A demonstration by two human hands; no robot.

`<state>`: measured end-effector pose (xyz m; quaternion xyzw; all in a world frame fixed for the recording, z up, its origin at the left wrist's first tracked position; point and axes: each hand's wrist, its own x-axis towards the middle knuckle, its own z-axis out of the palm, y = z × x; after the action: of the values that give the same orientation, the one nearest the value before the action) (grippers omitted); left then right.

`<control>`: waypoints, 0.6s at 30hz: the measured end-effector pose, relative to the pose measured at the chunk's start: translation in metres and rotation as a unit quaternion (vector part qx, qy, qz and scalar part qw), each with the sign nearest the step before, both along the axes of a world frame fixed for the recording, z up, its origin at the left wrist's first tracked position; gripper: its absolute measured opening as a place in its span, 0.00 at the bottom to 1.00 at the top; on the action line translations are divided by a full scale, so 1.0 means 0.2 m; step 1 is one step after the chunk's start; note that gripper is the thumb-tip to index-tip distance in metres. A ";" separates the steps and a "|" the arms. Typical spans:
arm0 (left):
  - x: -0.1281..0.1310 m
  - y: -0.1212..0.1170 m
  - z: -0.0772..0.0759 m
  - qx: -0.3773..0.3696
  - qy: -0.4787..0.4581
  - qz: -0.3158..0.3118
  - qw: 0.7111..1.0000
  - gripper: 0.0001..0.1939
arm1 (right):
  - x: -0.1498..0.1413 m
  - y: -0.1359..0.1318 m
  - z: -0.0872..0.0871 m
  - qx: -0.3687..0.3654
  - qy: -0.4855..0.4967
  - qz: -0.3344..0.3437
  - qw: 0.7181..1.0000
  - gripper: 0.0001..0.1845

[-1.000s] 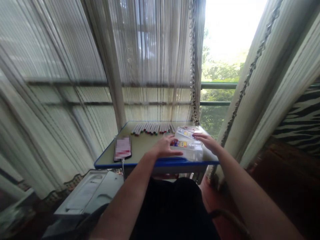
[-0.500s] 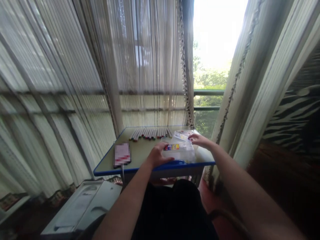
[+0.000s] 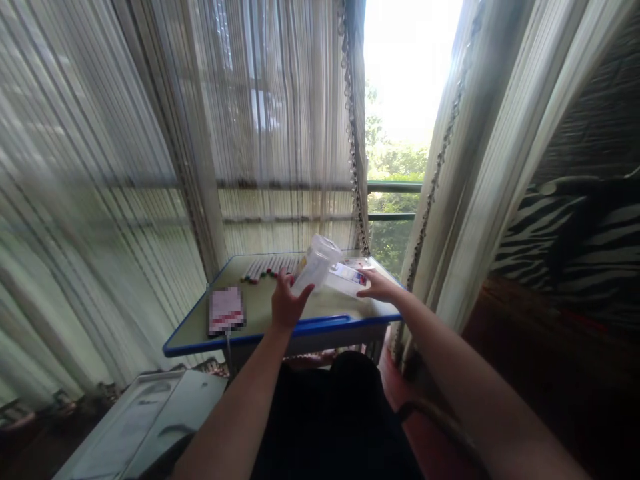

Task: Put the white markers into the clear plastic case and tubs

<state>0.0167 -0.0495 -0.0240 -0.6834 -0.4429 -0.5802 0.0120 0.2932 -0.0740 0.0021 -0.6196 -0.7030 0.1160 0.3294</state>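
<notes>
My left hand [image 3: 286, 303] grips a clear plastic box [image 3: 316, 265] and holds it tilted up above the small blue-edged table [image 3: 260, 337]. My right hand [image 3: 376, 287] lies with fingers stretched flat on a flat clear lid or tray with a coloured label [image 3: 349, 278] at the table's right side. A row of several markers [image 3: 265, 268] lies along the table's far edge, behind the lifted box.
A phone-like object [image 3: 226, 311] with a cable lies on the table's left part. Curtains hang close behind and to both sides, with a window gap and railing [image 3: 395, 188] beyond. A grey-white case [image 3: 145, 417] sits on the floor at the left. A zebra-striped cushion [image 3: 575, 227] is at the right.
My left hand has lifted the clear box off the table and tipped it upright. My right hand stayed on the flat labelled piece. The view swung right.
</notes>
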 end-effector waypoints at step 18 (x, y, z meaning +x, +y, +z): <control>-0.01 0.21 0.18 -0.022 -0.065 0.113 0.991 0.30 | 0.03 0.54 -0.04 0.202 0.225 -0.219 0.928 0.38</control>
<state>0.0156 -0.0075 0.0117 -0.5900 -0.5302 -0.6080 0.0337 0.2999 0.0333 -0.0061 -0.6361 -0.4659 0.0330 0.6142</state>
